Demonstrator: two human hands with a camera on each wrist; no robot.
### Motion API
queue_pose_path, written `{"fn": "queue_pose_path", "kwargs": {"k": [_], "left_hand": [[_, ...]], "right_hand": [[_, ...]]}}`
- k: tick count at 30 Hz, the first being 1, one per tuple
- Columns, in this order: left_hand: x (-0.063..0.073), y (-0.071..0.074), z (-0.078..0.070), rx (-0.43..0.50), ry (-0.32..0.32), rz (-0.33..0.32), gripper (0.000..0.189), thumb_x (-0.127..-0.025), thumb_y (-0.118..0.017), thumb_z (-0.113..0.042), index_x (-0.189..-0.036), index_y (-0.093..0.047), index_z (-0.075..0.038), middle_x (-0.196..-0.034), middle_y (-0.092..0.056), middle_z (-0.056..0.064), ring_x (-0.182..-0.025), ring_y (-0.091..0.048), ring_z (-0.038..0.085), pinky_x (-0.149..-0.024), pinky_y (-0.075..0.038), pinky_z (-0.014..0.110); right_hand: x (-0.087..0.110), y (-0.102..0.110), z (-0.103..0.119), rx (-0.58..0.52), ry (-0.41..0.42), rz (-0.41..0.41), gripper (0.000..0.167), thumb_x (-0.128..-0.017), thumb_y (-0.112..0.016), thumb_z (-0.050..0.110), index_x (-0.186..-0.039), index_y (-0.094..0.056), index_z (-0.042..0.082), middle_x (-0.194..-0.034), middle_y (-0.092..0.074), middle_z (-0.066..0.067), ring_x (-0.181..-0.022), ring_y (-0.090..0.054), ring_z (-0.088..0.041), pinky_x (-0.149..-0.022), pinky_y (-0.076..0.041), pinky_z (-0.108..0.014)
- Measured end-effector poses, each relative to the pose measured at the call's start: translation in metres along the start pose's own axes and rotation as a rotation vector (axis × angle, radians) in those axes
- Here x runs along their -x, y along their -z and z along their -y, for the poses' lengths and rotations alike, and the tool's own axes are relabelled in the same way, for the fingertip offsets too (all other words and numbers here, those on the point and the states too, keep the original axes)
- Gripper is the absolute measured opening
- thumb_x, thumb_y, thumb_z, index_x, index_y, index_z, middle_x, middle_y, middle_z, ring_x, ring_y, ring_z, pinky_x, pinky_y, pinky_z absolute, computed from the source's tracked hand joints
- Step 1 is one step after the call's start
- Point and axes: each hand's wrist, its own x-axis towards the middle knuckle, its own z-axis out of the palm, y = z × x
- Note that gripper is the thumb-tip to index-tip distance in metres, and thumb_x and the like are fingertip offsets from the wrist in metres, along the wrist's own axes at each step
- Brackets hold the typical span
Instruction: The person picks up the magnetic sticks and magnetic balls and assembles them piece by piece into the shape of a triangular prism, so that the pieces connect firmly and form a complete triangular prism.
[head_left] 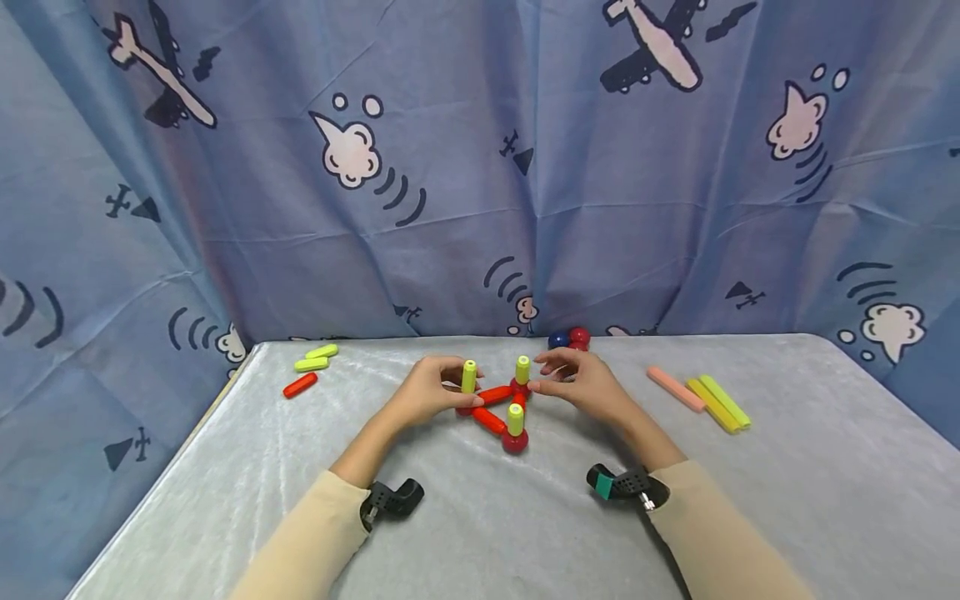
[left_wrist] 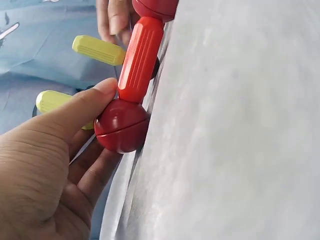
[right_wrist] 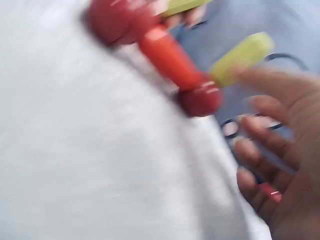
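Observation:
A triangle of red rods [head_left: 490, 420] joined by dark red balls [head_left: 514, 442] lies mid-table, and a short yellow-green rod [head_left: 515, 419] stands up from each ball. With thumb and fingers my left hand [head_left: 427, 392] grips the left corner's ball [left_wrist: 120, 127], beside its upright yellow-green rod [head_left: 468, 377]. My right hand [head_left: 588, 385] is at the far right corner, fingers loosely bent and apart. Its thumb comes right up to the yellow-green rod [right_wrist: 242, 57] there, overlapping it in the blurred right wrist view.
Two yellow-green rods [head_left: 311, 364] and a red rod [head_left: 300, 385] lie at the left. Blue [head_left: 558, 339] and red balls [head_left: 579, 336] sit at the back edge. On the right are longer rods: salmon [head_left: 676, 388], yellow [head_left: 712, 404] and lime [head_left: 725, 402]. A patterned curtain [head_left: 450, 208] hangs behind.

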Motion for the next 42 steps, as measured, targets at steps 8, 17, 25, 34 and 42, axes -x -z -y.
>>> {"fn": "queue_pose_path", "kwargs": {"k": [8, 17, 25, 34, 42], "left_hand": [[0.001, -0.010, 0.004, 0.121, 0.007, -0.054, 0.037, -0.082, -0.084, -0.010, -0.116, -0.073, -0.002, -0.106, -0.077, 0.014, -0.099, -0.075, 0.023, -0.083, -0.060, 0.027], [0.001, -0.012, 0.010, 0.089, -0.012, -0.119, 0.029, -0.083, -0.083, -0.013, -0.110, -0.075, -0.004, -0.104, -0.078, 0.011, -0.093, -0.074, 0.021, -0.081, -0.060, 0.028], [0.001, -0.014, 0.013, 0.078, 0.004, -0.133, 0.030, -0.085, -0.082, -0.016, -0.113, -0.076, -0.006, -0.104, -0.078, 0.009, -0.095, -0.074, 0.021, -0.084, -0.061, 0.031], [0.002, -0.013, 0.011, 0.082, 0.063, -0.128, 0.030, -0.085, -0.082, -0.017, -0.113, -0.076, -0.008, -0.105, -0.078, 0.007, -0.098, -0.073, 0.020, -0.086, -0.060, 0.032], [0.002, -0.014, 0.014, 0.118, 0.070, -0.126, 0.030, -0.085, -0.082, -0.015, -0.113, -0.077, -0.007, -0.108, -0.078, 0.009, -0.098, -0.073, 0.019, -0.085, -0.059, 0.030]], "right_hand": [[-0.001, -0.024, -0.006, -0.008, 0.013, -0.097, 0.027, -0.090, -0.078, 0.025, -0.110, -0.074, 0.007, -0.103, -0.073, -0.009, -0.091, -0.067, -0.020, -0.081, -0.056, -0.028], [-0.003, -0.029, -0.005, 0.009, -0.016, -0.171, 0.023, -0.089, -0.079, 0.025, -0.103, -0.074, 0.007, -0.093, -0.072, -0.007, -0.085, -0.064, -0.017, -0.076, -0.054, -0.026], [-0.002, -0.019, -0.013, -0.090, 0.039, -0.165, 0.040, -0.091, -0.075, 0.015, -0.128, -0.065, 0.002, -0.114, -0.073, -0.018, -0.097, -0.068, -0.025, -0.082, -0.054, -0.021], [0.001, 0.001, -0.028, 0.244, -0.039, -0.439, 0.059, -0.084, -0.067, 0.007, -0.142, -0.055, 0.005, -0.146, -0.052, -0.023, -0.134, -0.048, -0.044, -0.109, -0.042, -0.058], [-0.001, -0.003, -0.033, 0.280, -0.050, -0.412, 0.040, -0.091, -0.072, 0.017, -0.127, -0.065, 0.003, -0.121, -0.062, -0.023, -0.113, -0.063, -0.040, -0.096, -0.051, -0.054]]}}
